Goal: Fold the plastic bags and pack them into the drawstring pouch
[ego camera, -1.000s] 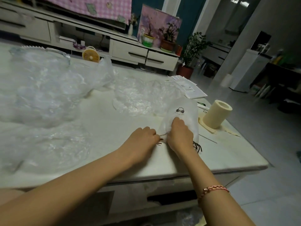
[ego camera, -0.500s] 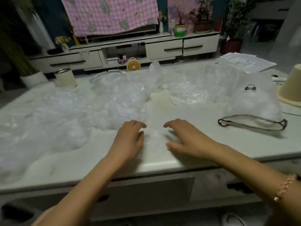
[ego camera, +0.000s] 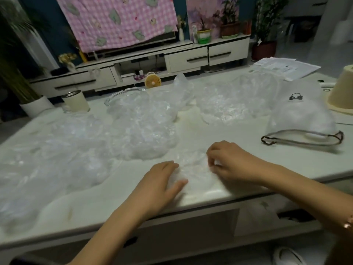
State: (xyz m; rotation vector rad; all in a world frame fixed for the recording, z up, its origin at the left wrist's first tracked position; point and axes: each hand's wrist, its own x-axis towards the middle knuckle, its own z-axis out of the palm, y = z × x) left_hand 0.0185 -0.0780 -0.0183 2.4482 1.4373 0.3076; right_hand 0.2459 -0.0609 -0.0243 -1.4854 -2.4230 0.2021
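Note:
A small clear plastic bag [ego camera: 193, 165] lies crumpled near the table's front edge. My left hand [ego camera: 162, 180] rests flat on its left side with fingers spread. My right hand [ego camera: 227, 161] pinches the bag's right edge with curled fingers. The white drawstring pouch [ego camera: 301, 115], marked with a small black bow, lies at the right with its dark cord [ego camera: 301, 139] looped in front. Several other clear bags lie in heaps: a big pile [ego camera: 80, 142] at the left and another bag [ego camera: 235, 104] at the back centre.
The white table [ego camera: 210, 134] has its front edge just under my wrists. A metal-rimmed cup [ego camera: 76, 101] and a glass dish [ego camera: 124, 94] stand at the back left. A beige roll [ego camera: 342, 92] and papers [ego camera: 286, 67] sit at the far right.
My hands left the pouch and its cord and came to the small bag at the front edge. My right hand's fingers have curled into a pinch on it; the camera swung left.

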